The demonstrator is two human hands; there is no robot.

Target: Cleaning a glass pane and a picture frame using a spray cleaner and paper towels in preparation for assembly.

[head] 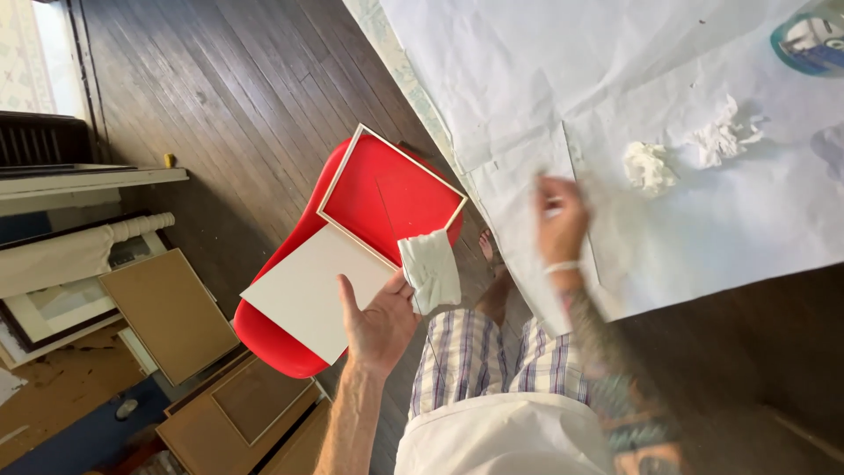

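White cloth (430, 269) pinched between thumb and fingers of my left hand (380, 324), palm up, forearm reaching in from below, just over the red chair (272, 339). On the chair: an empty light wood frame (392, 197) and a white board (312, 290). My right hand (559, 222) is motion-blurred, fingers down on the white paper (703, 220) covering the table; can't tell its grip.

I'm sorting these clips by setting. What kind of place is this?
Probably a home framing or art workspace: empty picture frame on a red chair, brown backing boards stacked on the dark wood floor, a paper-covered table.
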